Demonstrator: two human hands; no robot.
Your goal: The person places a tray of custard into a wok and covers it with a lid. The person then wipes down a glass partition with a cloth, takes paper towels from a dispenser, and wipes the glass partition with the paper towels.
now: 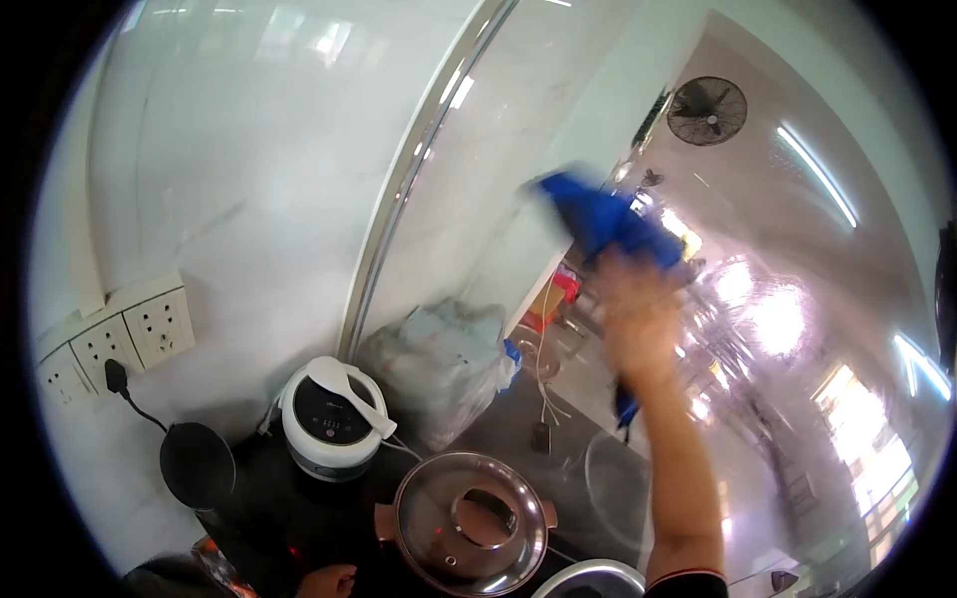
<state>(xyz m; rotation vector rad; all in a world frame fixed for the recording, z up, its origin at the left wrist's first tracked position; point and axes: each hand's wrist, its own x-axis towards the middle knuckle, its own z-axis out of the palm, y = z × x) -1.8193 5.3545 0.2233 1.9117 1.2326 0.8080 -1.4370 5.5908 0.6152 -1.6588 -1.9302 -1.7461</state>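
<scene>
A blue cloth [608, 221], blurred by motion, is held up in front of the pale wall edge beside a reflective surface. My right hand [638, 309] grips it, with the arm raised from the lower right. Low in the view, my left hand [329, 581] shows only in part near the dark counter, left of a lidded pot; its fingers look curled, and what they hold, if anything, is hidden. The brown pot [471, 523] has a glass lid with a large handle.
A white rice cooker [332, 419] carries a white paddle [349, 394]. Behind the pot stands a filled plastic bag [439, 359]. Wall sockets [108, 344] with a black plug are at left, near a round black object [197, 465]. A metal rim [593, 578] shows at the bottom.
</scene>
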